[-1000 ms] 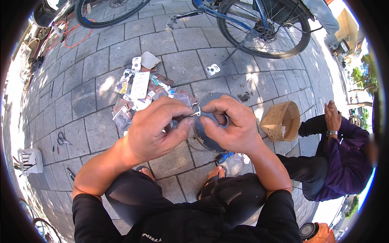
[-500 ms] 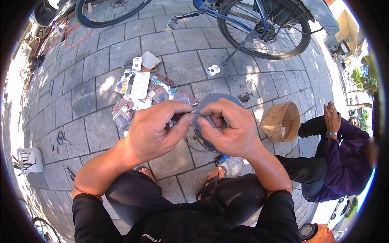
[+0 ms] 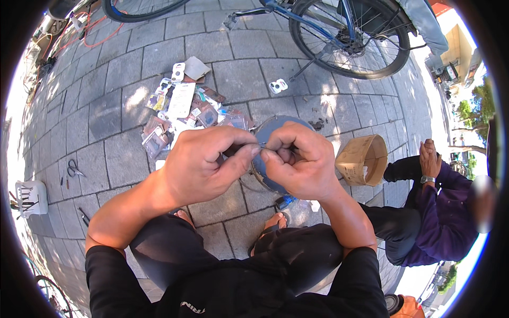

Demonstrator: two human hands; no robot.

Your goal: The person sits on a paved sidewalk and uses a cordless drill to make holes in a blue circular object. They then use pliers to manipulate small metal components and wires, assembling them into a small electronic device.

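My left hand [image 3: 207, 161] and my right hand [image 3: 302, 159] meet in front of me, fingertips almost touching. Each one pinches thumb against forefinger. A tiny, thin dark piece [image 3: 262, 145] shows between the fingertips, too small to name. Beneath the hands is a round grey surface [image 3: 275, 124], mostly hidden by them. Just beyond my left hand lies a pile of small clear plastic packets [image 3: 207, 115], with a white card [image 3: 181, 99] on top.
An open cardboard box [image 3: 349, 160] stands to the right, beside a seated person in a purple sleeve [image 3: 448, 212]. At far left are scissors [image 3: 74, 168] and a white tool container [image 3: 35, 197]. A blue bicycle [image 3: 321, 34] stands ahead; a blue object [image 3: 285, 202] lies near my foot.
My hands keep the same pinch, with the fingertips slightly shifted to the right and the right hand turned a little. The whole view has moved slightly.
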